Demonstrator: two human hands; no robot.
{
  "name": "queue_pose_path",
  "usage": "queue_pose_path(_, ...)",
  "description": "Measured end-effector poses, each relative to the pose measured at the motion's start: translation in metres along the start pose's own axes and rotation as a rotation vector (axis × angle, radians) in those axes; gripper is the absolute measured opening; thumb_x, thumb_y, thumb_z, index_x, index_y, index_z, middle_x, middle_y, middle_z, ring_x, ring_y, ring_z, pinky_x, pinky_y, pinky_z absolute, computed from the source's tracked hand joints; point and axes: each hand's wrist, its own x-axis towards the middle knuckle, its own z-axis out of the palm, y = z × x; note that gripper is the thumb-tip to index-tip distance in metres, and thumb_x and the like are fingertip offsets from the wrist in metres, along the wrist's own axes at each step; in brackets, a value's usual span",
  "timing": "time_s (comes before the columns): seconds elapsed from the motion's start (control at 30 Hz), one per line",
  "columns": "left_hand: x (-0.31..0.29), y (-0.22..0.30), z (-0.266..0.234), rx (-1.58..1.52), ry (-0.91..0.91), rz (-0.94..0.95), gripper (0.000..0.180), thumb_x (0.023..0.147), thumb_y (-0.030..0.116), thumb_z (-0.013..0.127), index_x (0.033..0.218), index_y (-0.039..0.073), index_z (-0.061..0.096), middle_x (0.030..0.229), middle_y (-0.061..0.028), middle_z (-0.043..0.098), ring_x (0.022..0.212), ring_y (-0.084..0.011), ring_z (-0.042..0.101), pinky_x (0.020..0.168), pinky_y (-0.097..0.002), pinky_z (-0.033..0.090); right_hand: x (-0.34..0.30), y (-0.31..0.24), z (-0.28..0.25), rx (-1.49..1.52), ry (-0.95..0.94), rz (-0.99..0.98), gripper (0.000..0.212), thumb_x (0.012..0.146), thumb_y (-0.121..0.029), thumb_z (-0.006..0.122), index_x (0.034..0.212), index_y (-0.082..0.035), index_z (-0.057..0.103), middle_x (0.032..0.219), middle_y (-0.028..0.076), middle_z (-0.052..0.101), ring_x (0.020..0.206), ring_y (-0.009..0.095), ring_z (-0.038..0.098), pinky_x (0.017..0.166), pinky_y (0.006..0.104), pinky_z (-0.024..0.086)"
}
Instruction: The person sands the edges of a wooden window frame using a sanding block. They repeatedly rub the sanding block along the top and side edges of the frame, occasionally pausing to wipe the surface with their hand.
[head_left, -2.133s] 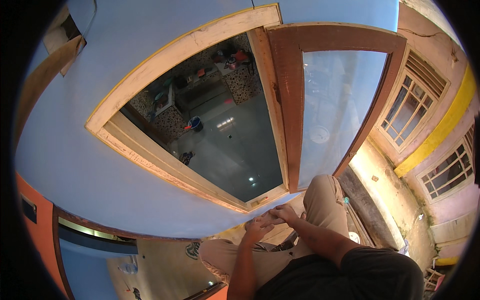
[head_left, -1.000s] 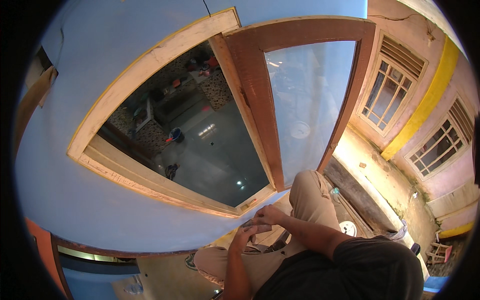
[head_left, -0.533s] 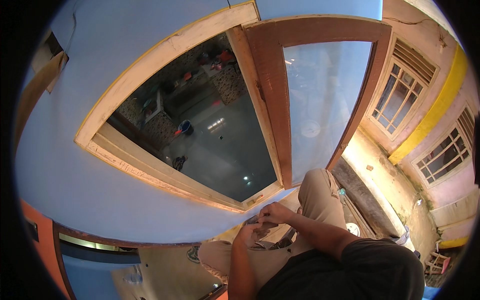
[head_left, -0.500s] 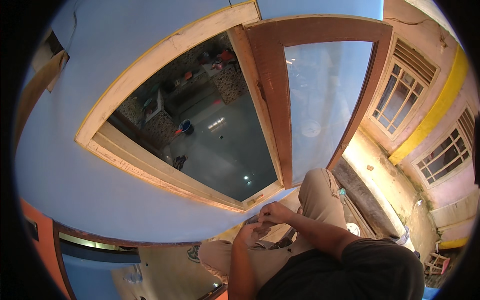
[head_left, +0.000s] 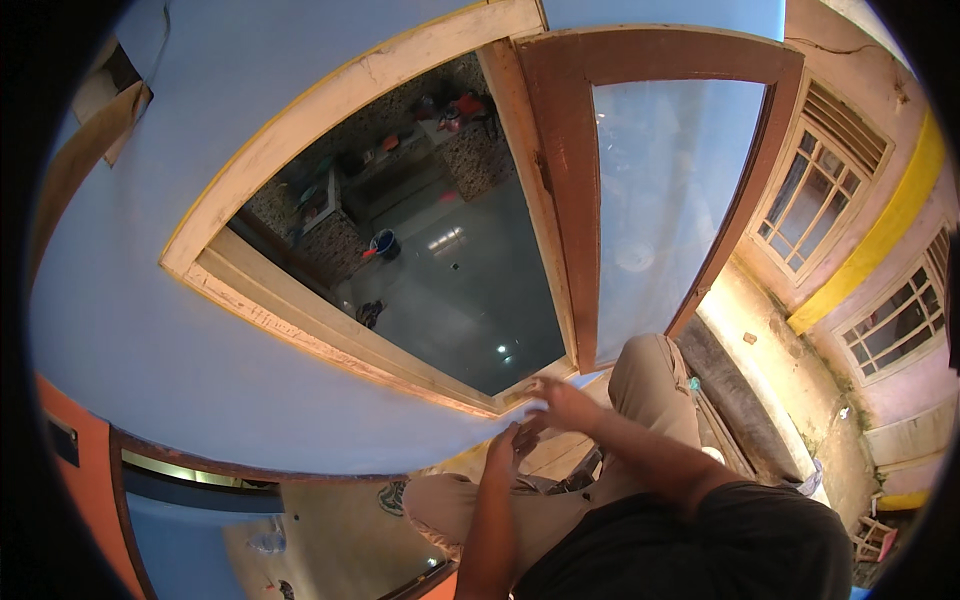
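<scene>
My left hand (head_left: 509,447) is raised above my lap with its fingers closed together. Whatever they hold, if anything, is too small to make out. Just above and to the right, my right hand (head_left: 562,407) is stretched toward the lower corner of the wooden window frame (head_left: 330,340). Motion smears its fingers, so their grip and any contact with the sill cannot be told. The brown casement sash (head_left: 563,200) with its glass pane (head_left: 670,190) stands swung outward on the right side of the frame.
My bent knees (head_left: 648,385) flank my hands. A blue wall (head_left: 120,330) surrounds the window. Through the opening, a dark bucket (head_left: 384,242) stands on a shiny floor below. To the right lie a concrete ledge (head_left: 745,395) and a pink wall with barred windows (head_left: 812,195).
My right hand has come away from my left and moved up toward the frame's lower corner. The left hand stays near the same place. The whole view has shifted slightly.
</scene>
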Motion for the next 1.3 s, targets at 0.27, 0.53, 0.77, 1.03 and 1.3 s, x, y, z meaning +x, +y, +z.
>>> queue_pose_path(0.27, 0.022, -0.021, -0.022, 0.146, 0.177, -0.066, 0.048, 0.112, 0.034, 0.055, 0.141, -0.004, 0.059, 0.131, -0.0163, 0.074, 0.115, -0.0291, 0.072, 0.1, -0.041, 0.058, 0.138, -0.107, -0.222, -0.527, 0.901, -0.436, 0.089, 0.094, -0.02, 0.077, 0.165, 0.002, 0.029, 0.17, 0.037, 0.021, 0.153, 0.063, 0.024, 0.123, 0.07, 0.026)
queue_pose_path(0.53, 0.013, -0.01, -0.003, 0.173, 0.215, -0.06, 0.053, 0.11, 0.038, 0.058, 0.14, -0.006, 0.058, 0.131, -0.0188, 0.073, 0.115, -0.0309, 0.071, 0.102, -0.0424, 0.058, 0.161, -0.073, -0.242, -0.784, 0.752, -0.363, 0.098, 0.091, -0.028, 0.081, 0.165, 0.007, 0.026, 0.171, 0.034, 0.023, 0.158, 0.053, 0.025, 0.125, 0.0689, 0.024)
queue_pose_path(0.77, 0.011, -0.008, -0.005, 0.195, 0.207, -0.073, 0.054, 0.111, 0.038, 0.057, 0.139, -0.007, 0.058, 0.131, -0.0188, 0.073, 0.111, -0.0316, 0.072, 0.101, -0.0426, 0.058, 0.136, -0.019, -0.211, -0.77, 0.641, -0.286, 0.097, 0.091, -0.029, 0.08, 0.166, 0.004, 0.027, 0.174, 0.026, 0.024, 0.16, 0.046, 0.026, 0.126, 0.0676, 0.023)
queue_pose_path(1.03, 0.016, -0.013, -0.009, 0.204, 0.136, -0.043, 0.045, 0.114, 0.04, 0.049, 0.137, 0.003, 0.063, 0.129, -0.0123, 0.077, 0.112, -0.0204, 0.073, 0.098, -0.0344, 0.056, 0.167, -0.095, -0.306, -0.892, 0.838, -0.407, 0.084, 0.099, -0.033, 0.072, 0.164, 0.002, 0.033, 0.174, 0.025, 0.026, 0.157, 0.046, 0.031, 0.124, 0.0715, 0.023)
queue_pose_path(1.3, 0.017, -0.016, -0.015, 0.231, 0.166, -0.064, 0.049, 0.113, 0.039, 0.053, 0.14, -0.002, 0.059, 0.127, -0.0155, 0.077, 0.114, -0.0233, 0.073, 0.101, -0.036, 0.057, 0.15, -0.055, -0.36, -0.921, 1.093, -0.315, 0.076, 0.105, -0.038, 0.066, 0.169, -0.014, 0.032, 0.176, 0.022, 0.024, 0.159, 0.047, 0.029, 0.122, 0.074, 0.019)
